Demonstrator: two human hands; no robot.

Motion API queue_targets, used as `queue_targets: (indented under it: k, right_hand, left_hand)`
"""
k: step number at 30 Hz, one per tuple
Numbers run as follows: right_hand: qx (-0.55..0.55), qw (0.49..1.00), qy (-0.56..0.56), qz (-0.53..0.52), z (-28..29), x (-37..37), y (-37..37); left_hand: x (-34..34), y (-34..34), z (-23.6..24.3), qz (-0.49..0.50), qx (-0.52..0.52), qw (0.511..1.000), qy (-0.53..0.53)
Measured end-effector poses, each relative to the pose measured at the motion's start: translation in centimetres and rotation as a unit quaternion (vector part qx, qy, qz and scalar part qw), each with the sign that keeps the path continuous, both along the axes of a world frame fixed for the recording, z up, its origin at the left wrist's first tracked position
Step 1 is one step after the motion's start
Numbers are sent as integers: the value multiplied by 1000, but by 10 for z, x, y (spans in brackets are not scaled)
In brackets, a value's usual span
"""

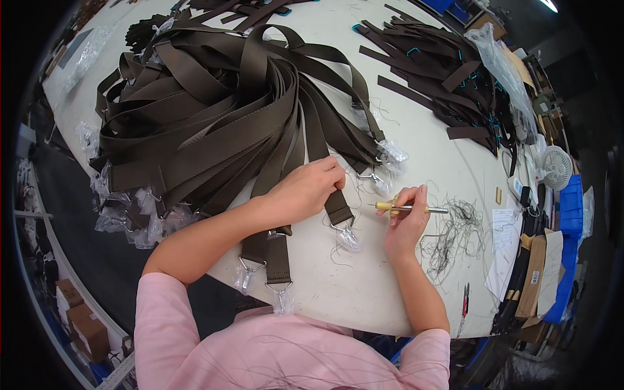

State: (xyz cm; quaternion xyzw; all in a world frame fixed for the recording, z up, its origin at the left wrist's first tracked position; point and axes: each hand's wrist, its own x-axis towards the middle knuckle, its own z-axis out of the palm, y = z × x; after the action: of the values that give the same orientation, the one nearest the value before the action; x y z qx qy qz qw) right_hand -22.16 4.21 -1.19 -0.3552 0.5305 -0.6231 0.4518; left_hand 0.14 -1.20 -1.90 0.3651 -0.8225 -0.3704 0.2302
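My left hand (pixel 318 185) pinches a dark olive webbing strap (pixel 338 207) above its stitched end, where a metal ring is covered in clear plastic (pixel 348 239). My right hand (pixel 406 224) holds a slim tool (pixel 385 205) with a yellow part, a thin pointed tip toward the strap and a silver shaft, apart from the strap. A large heap of the same straps (pixel 201 110) lies left and behind my hands, several ends wrapped in plastic. Two more strap ends with triangular rings (pixel 276 263) hang toward the near edge. Loose dark threads (pixel 455 227) lie right of my right hand.
A pile of dark straps with turquoise fittings (pixel 435 78) lies on the white table (pixel 364 292) at back right. Along the right are a white fan (pixel 554 168), blue bin (pixel 570 208), papers (pixel 504 247), cardboard and red-handled snips (pixel 465 299). Boxes (pixel 88 328) stand low at left.
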Motion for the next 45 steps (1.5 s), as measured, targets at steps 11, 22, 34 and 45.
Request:
queue_targets:
  k: [11, 22, 34, 45]
  right_hand:
    - [58, 995, 27, 75, -11, 0, -6]
    - [67, 990, 42, 117, -12, -3, -4]
    - [66, 989, 15, 132, -12, -7, -5]
    - [64, 986, 29, 152, -16, -5, -6]
  left_hand:
    - [-13, 25, 5, -51, -176, 980, -75]
    - [-15, 9, 18, 0, 78, 997, -1]
    - [-27, 18, 13, -4, -128, 990, -53]
    - [-24, 13, 17, 9, 14, 1000, -13]
